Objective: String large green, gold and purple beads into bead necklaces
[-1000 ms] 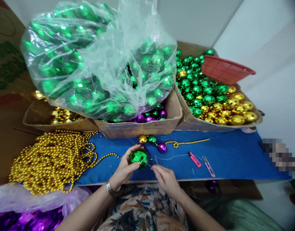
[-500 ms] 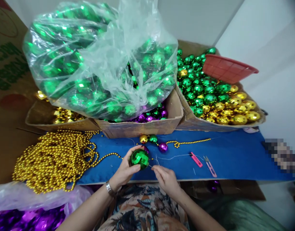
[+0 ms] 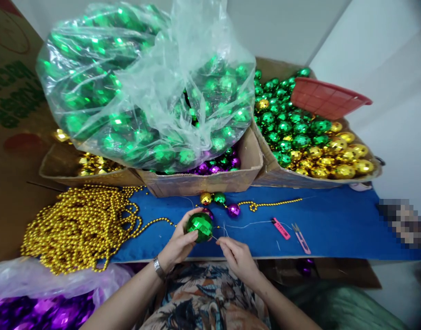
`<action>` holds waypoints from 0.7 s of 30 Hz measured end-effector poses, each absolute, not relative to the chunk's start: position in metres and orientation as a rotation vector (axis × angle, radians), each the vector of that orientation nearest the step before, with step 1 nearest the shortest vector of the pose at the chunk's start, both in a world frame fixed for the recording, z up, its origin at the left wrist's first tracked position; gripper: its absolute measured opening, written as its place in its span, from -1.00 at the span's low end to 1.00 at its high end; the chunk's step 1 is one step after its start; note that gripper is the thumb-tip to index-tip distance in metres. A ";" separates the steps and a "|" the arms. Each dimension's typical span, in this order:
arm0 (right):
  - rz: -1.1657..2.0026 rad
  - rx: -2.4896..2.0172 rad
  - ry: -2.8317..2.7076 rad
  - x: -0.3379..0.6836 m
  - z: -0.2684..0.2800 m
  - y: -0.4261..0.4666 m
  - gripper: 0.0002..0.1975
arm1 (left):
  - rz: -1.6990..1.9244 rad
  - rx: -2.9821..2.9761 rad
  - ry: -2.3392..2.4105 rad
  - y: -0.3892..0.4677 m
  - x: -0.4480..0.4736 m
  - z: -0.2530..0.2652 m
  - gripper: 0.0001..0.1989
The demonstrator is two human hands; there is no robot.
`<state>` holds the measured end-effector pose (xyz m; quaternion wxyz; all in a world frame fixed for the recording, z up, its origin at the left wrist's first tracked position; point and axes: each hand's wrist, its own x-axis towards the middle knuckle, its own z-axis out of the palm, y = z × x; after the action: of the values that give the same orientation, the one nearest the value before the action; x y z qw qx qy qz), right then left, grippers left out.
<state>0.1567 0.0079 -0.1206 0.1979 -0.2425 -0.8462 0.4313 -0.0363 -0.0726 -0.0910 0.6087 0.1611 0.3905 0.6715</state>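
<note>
A large shiny green faceted ball [image 3: 200, 227] rests in my left hand [image 3: 181, 240], whose fingers curl round it above the blue cloth [image 3: 245, 238]. Just right of the ball, my right hand [image 3: 236, 256] pinches a thin white thread [image 3: 214, 237] that runs to the ball. Behind the green ball a purple ball is partly hidden. Beyond it lie a small gold ball [image 3: 206, 198], a green ball [image 3: 219, 198] and a purple ball [image 3: 234, 210], with a gold bead strand [image 3: 275, 203] trailing right.
Gold bead strands [image 3: 76, 229] are heaped at the left. Pink-handled thread snips [image 3: 301, 239] and a pink cutter [image 3: 281, 228] lie right. Behind stand cardboard boxes [image 3: 203, 184] of balls, a plastic bag [image 3: 145, 82] of green balls and a red basket [image 3: 329, 98]. Purple balls [image 3: 41, 314] fill a bag lower left.
Both hands stay nearly in place. My left thumb has shifted slightly on the green ball, and the whole view has moved a little.
</note>
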 end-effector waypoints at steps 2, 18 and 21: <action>1.239 -0.687 -2.358 0.156 -0.120 0.008 -0.71 | 1.549 0.349 0.874 -0.074 -0.037 -0.092 -0.36; 1.233 -0.685 -2.403 0.156 -0.118 0.007 -0.73 | 1.556 0.366 0.863 -0.077 -0.038 -0.095 -0.35; 1.310 -0.708 -2.389 0.155 -0.115 0.006 -0.72 | 1.556 0.381 0.892 -0.077 -0.039 -0.094 -0.33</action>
<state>0.1554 0.0063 -0.1153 0.1624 -0.2482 -0.8374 0.4592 -0.0389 -0.0770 -0.0939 0.6084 0.1649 0.3860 0.6735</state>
